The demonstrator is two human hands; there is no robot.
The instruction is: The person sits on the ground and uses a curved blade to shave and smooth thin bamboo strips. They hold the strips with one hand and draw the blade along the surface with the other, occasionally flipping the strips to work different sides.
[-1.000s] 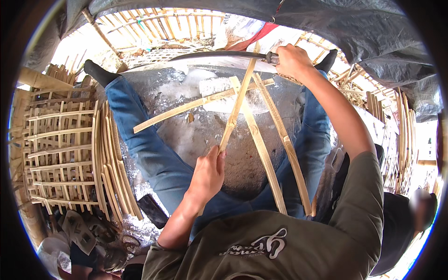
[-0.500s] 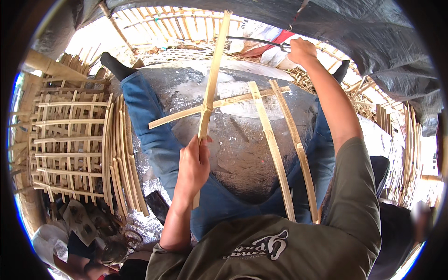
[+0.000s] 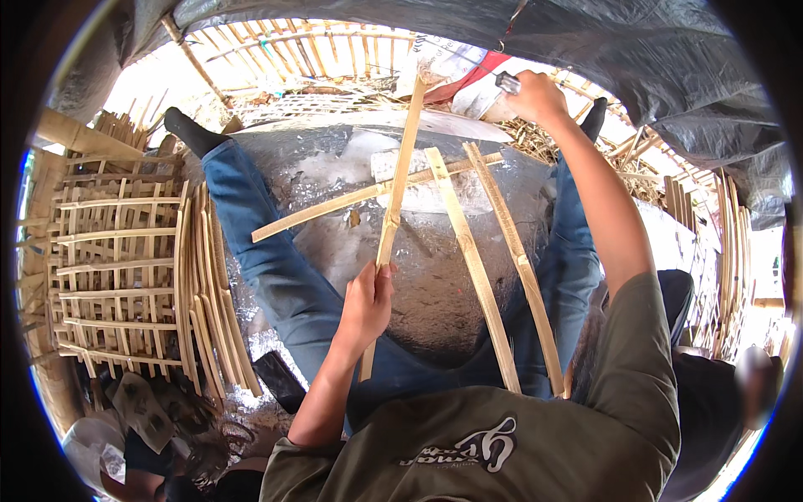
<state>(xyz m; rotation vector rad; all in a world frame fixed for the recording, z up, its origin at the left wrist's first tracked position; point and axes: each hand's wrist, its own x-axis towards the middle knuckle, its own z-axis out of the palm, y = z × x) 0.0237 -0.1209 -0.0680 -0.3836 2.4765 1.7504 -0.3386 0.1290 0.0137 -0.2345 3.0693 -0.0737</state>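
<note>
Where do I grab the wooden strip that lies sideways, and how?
I'd pinch the sideways strip near its left end, coming from the left. That end shows uncovered at the left leg, while two other strips cross over its right part. It's long and narrow, so pinching across its edges should probably work.

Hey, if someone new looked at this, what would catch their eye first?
Probably the pale bamboo strip near the centre, its lower part held in the left hand. Next, the right hand, raised at the upper right, gripping a tool. Then the lattice of crossed slats at the far left.
</note>
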